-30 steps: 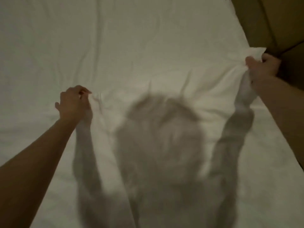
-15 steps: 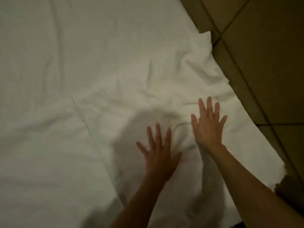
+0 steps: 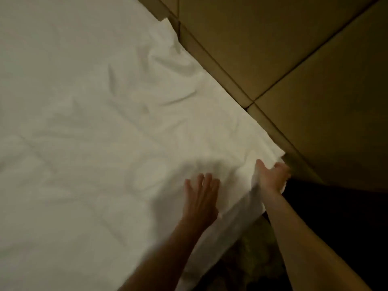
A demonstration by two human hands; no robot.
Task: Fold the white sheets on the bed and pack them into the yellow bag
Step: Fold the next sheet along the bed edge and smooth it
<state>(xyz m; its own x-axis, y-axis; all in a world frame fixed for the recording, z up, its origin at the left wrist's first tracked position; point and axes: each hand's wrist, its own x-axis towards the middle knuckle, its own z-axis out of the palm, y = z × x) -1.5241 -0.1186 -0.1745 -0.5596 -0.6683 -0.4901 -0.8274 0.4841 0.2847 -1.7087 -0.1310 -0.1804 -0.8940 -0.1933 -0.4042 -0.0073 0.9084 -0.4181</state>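
White sheet [image 3: 105,122] lies spread over the bed, creased, its right edge running diagonally along the tiled floor [image 3: 294,59] from the far corner down toward the person. The left hand [image 3: 201,198] rests flat on the cloth, fingers [image 3: 207,181] straight and released. Just beside it to the right, the right hand [image 3: 270,175] grips the sheet's near edge, thumb over the top and the cloth bunched in its hold. The sheet looks light, limp and soft, likely to sag and wrinkle when lifted, so it is best taken at corners or along the hem. Its long axis cannot be told, since much lies outside the view. No yellow bag is in view.
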